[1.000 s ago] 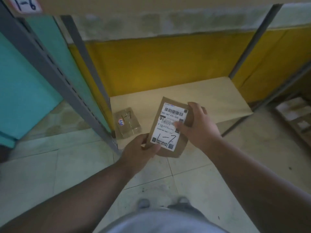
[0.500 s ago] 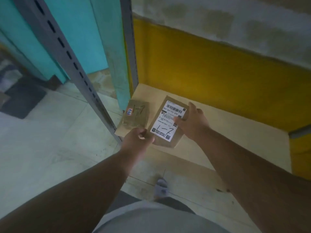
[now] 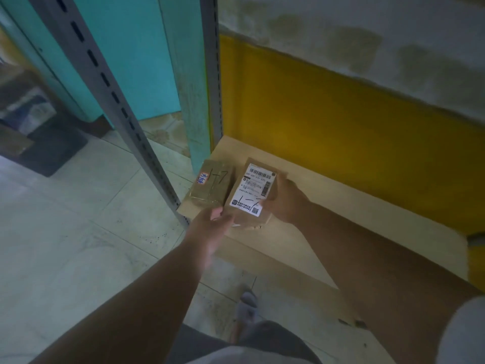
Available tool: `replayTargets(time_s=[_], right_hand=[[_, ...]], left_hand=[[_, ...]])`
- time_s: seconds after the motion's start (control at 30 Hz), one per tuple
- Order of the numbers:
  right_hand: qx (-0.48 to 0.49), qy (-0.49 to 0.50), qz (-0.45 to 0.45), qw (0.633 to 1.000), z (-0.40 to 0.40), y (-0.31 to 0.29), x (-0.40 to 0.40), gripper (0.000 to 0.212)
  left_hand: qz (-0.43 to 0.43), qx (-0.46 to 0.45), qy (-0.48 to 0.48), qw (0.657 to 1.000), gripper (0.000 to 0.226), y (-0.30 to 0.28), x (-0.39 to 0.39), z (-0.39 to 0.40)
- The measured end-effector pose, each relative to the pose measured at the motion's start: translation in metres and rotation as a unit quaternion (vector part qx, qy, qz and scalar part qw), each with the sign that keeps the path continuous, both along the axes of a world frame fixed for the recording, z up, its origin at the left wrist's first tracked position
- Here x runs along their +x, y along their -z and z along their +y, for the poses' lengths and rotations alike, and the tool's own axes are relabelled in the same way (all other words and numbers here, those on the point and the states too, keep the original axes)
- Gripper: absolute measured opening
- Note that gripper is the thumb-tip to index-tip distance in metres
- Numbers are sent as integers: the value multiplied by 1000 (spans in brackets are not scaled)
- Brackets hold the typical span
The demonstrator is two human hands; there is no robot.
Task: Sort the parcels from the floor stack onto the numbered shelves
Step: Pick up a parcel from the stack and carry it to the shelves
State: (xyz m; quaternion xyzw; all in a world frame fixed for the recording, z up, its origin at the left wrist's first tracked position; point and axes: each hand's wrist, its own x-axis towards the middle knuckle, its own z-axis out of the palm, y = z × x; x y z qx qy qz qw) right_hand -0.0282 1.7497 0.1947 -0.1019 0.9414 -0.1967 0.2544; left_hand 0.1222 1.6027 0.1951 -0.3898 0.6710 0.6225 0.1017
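- Brown cardboard sits under both sets of fingers: the right hand [image 3: 284, 203] grips the labelled parcel [image 3: 253, 195] along its right edge, while the left hand [image 3: 212, 227] pinches its lower left corner.
- Half a second ago this parcel was held above the shelf [image 3: 341, 206]; now it rests low on the board at centre frame, label marked 1-7 facing up.
- Just left of it lies a second parcel [image 3: 211, 186], also marked 1-7, the two nearly touching.
- Judged from that match, the placing looks almost finished; only letting go remains.
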Motion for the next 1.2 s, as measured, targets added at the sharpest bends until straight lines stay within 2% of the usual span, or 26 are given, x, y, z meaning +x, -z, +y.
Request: replayTargets(time_s=[0.1,0.2,0.37,0.47,0.6,0.77,0.9,1.03,1.2], right_hand=[[42,-19,18,999,0,-12,17,76],[55,-36,69,995,-4,-35,41,74],[0,-114,106,988,-38,-94,103,73],[-45,-152,117,980,-81,-119,153,69],[-116,-218,123,961,-171,-130,222,61],[-174,-317,126,924,-303,-144,303,59],[-201,-378,113,897,-385,-160,341,61],[-213,-425,124,871,-473,-169,355,61],[-225,-456,127,852,-590,-161,341,61]], left_hand=[[-3,-13,6,1000,55,-7,8,-1],[19,-70,23,997,54,-20,21,-4],[68,-178,131,973,43,-44,57,-36],[80,-211,143,964,39,-55,101,-81],[81,-266,100,955,31,-60,188,-167],[43,-360,31,932,35,-70,305,-279],[17,-365,-48,930,36,-77,365,-342],[-13,-373,-97,923,40,-70,393,-411],[-34,-388,-138,910,41,-58,388,-510]])
